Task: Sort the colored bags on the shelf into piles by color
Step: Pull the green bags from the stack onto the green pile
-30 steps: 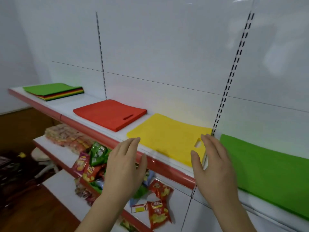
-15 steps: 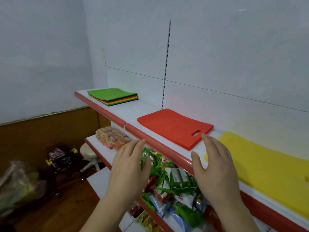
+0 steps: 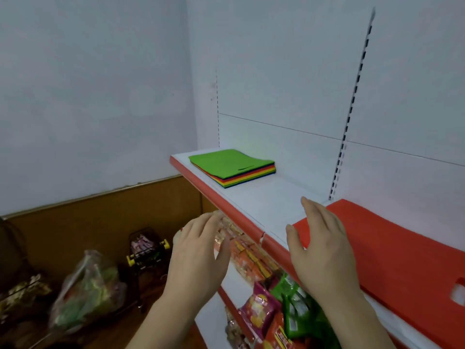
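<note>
Nearest the camera, 2 bare hands are raised in front of the shelving with nothing in them. The left hand (image 3: 198,258) is held flat with its fingers straight and close together, back toward the camera, out in front of the lower shelf and touching nothing that can be seen. The right hand (image 3: 319,250) is likewise flat and relaxed, fingers straight and thumb spread to the side, over the red front edge of the top shelf (image 3: 266,205); whether it touches the shelf cannot be told. Just beside and partly behind that hand lies a red bag (image 3: 402,250), flat on the top shelf, with a cut-out handle hole near the right edge of the view. Below the hands, the lower shelf holds snack packets (image 3: 266,306) in pink, green and orange wrappers. To the lower left, on the floor, sit a clear plastic bag (image 3: 88,285) with blurred contents and a small dark cart with yellow wheels (image 3: 147,250). Farther along the top shelf, well apart from the red bag, a stack of colored bags (image 3: 234,167) rests near the shelf's far left end, a green one on top with red, yellow and darker edges beneath. Behind it stands the white back panel (image 3: 289,71) with slotted uprights.
</note>
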Tool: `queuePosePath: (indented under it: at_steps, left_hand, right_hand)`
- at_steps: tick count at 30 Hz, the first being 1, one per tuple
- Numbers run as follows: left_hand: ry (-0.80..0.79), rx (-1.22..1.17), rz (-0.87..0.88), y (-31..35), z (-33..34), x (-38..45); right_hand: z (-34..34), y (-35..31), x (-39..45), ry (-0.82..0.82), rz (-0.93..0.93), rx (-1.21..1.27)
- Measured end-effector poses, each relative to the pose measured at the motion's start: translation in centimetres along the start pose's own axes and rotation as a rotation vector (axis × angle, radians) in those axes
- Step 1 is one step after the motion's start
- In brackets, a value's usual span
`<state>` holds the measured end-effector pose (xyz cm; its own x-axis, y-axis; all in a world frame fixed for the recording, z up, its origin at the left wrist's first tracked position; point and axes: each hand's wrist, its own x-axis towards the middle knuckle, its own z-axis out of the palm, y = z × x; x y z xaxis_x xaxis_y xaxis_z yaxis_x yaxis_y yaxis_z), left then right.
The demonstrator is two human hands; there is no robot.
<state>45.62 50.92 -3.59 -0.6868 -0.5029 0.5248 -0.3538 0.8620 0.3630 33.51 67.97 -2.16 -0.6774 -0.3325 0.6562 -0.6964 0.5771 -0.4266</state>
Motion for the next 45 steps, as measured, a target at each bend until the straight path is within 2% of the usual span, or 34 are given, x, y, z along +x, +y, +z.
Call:
queuePosePath:
  at_steps: [8, 18, 24, 30, 37, 45]
  left_hand:
    - [0.073, -0.01, 0.012, -10.7, 2.4, 8.9]
    - [0.004, -0.067, 0.221, -22.5, 5.9, 22.3]
    - [0.018, -0.13, 0.325, -25.4, 9.9, 29.1]
    - [-0.02, -0.155, 0.38, -26.2, 15.5, 36.8]
    - [-0.049, -0.16, 0.43, -26.6, 20.9, 43.6]
    - [-0.157, -0.031, 0.493, -27.8, 24.2, 48.9]
  right_hand:
    - [11.0, -4.3, 7.1, -0.045, -0.021, -0.007]
    - [21.8, -9.6, 13.9, 0.092, 0.111, -0.136]
    - [26.2, -8.6, 17.3, 0.235, 0.06, -0.241]
    - [28.9, -7.0, 21.6, 0.152, 0.304, -0.286]
    - [30.7, -5.7, 24.9, 0.131, 0.504, -0.355]
    - [32.5, -6.4, 25.6, 0.061, 0.756, -0.55]
